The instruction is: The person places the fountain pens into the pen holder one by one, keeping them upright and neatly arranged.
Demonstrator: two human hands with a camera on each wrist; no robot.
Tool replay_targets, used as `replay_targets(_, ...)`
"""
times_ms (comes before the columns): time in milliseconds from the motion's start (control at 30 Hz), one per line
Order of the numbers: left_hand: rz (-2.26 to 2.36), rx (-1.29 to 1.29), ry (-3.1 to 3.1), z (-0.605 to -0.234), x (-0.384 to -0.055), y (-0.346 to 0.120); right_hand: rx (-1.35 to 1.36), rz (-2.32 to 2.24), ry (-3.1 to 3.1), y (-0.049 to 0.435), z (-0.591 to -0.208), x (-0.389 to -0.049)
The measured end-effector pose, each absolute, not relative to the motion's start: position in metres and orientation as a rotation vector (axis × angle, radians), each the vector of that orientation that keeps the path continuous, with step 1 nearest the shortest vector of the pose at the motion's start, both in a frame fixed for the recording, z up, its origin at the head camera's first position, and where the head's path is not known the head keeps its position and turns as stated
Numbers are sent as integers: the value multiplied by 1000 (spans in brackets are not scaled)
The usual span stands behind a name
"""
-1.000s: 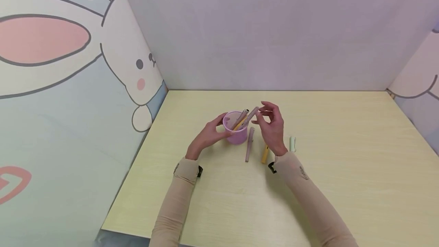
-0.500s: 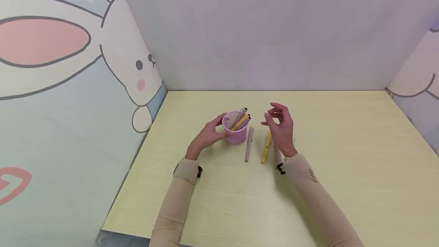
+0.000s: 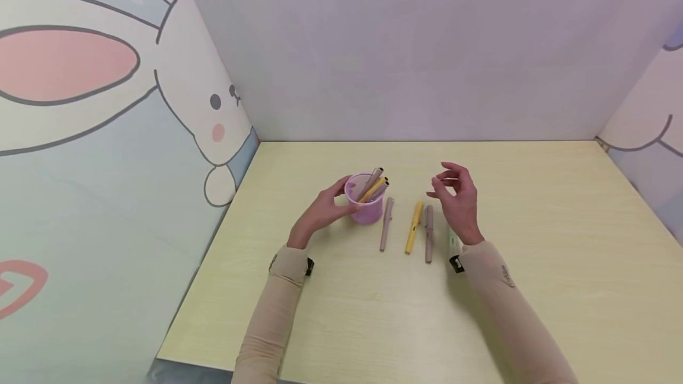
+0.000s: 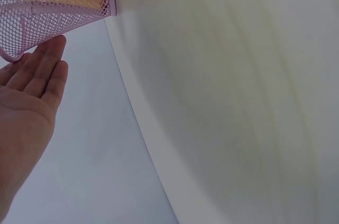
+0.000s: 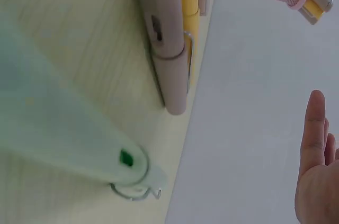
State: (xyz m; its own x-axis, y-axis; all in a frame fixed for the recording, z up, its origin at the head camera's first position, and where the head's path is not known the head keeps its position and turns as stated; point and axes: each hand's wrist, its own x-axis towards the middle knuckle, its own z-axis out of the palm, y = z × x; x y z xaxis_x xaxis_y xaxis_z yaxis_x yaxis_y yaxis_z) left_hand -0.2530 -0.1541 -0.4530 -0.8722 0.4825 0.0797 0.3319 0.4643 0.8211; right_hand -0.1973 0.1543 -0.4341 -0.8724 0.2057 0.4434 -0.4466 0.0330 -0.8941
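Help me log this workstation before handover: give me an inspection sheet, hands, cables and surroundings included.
Surface: wood-grained table, pale.
Job's things: purple mesh cup holding two mauve pens and a yellow pen; on the table, two loose mauve pens, a loose yellow pen and a pale green pen, partly hidden in the head view.
Clutter: nothing seen.
Hands: left hand holds the cup; right hand is off to its right, holding nothing.
Cables: nothing seen.
Surroundings: plain back wall; rabbit-printed left wall.

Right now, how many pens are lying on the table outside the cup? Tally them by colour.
Mauve pens: 2
Yellow pen: 1
Pale green pen: 1
Total: 4
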Motion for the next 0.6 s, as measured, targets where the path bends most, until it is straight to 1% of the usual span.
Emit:
replay_targets(133, 1373, 720, 2543, -453, -253, -155, 228, 1906, -1932, 166, -428, -191)
replay_targets(267, 1378, 721, 2535, -453, -254, -154, 191, 1931, -2037, 183, -442, -199)
replay_targets(500, 1377, 726, 2525, -453, -255, -154, 83, 1885, -2272, 199, -448, -195)
replay_targets(600, 1373, 723, 2526, -453, -254, -154, 34, 1865, -2348, 206, -456, -197)
